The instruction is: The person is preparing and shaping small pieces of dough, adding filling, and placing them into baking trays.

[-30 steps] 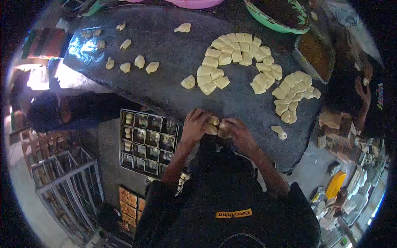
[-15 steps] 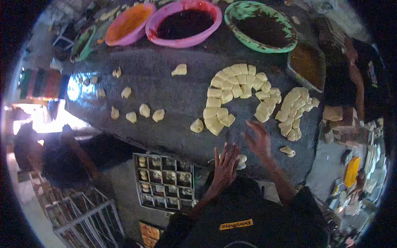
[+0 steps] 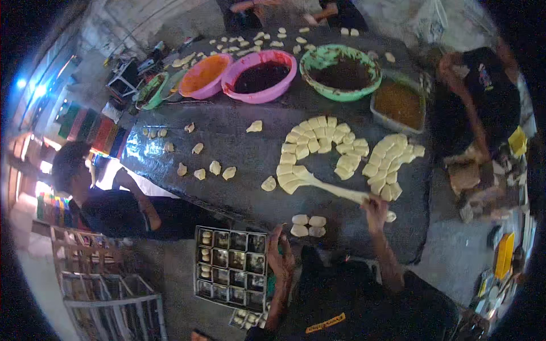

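Dough in a pale, stretched strip runs from the curved cluster of cream-coloured cut dough pieces to the bare right hand, whose fingers grip its right end. Four rounded pale dough lumps lie near on the dark flat tabletop. Left, beside the gridded metal tray, the bare left hand hangs; its finger state cannot be told.

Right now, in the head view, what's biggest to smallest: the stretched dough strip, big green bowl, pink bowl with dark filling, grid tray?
Largest: grid tray
Next: big green bowl and dark-filled pink bowl, too alike to rank
Smallest: stretched dough strip
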`<state>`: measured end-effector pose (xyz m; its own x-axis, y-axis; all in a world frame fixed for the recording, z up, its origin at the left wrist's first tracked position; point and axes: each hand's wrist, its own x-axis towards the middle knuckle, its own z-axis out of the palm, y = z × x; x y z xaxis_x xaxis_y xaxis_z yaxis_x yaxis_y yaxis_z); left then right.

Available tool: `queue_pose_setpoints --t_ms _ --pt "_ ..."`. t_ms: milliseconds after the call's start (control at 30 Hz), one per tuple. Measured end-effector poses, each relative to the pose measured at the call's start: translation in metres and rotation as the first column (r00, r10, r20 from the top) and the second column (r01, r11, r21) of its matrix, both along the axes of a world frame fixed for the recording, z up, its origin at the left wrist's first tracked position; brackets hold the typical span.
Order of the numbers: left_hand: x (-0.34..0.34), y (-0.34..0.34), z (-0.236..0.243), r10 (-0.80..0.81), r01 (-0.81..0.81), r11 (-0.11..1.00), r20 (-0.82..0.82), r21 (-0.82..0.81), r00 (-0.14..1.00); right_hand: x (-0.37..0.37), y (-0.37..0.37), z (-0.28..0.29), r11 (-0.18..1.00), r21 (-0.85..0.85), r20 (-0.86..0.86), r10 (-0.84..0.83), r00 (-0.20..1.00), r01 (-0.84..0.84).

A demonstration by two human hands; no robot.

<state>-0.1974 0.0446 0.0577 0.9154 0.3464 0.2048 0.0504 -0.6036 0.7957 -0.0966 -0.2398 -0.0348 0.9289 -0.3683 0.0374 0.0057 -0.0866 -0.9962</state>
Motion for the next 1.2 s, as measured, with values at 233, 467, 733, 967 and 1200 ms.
queue_pose_setpoints --t_ms 233,467,733,967,1200 --pt "0.009 -0.084 0.025 -0.171 0.184 0.852 0.07 -0.491 0.983 -0.033 -0.005 0.019 0.997 -0.058 -0.009 0.05 0.999 -0.05" --pt "0.004 -0.074 0.009 -0.221 0.244 0.821 0.106 -0.516 0.969 0.005 0.022 0.008 0.91 -0.398 0.089 0.164 0.982 -0.116" --pt "-0.009 -0.017 -0.014 -0.057 0.008 0.834 -0.07 -0.552 0.996 0.048 0.117 0.009 0.508 -0.861 0.016 0.102 0.995 -0.038" --pt "0.042 0.029 -0.005 -0.117 0.011 0.8 -0.138 -0.6 0.984 0.062 0.129 0.019 0.575 -0.811 0.173 0.054 0.983 0.111" --pt "0.085 0.08 -0.029 -0.052 0.069 0.73 0.046 -0.68 0.998 0.032 0.111 0.023 0.552 -0.83 0.05 -0.077 0.996 0.084"
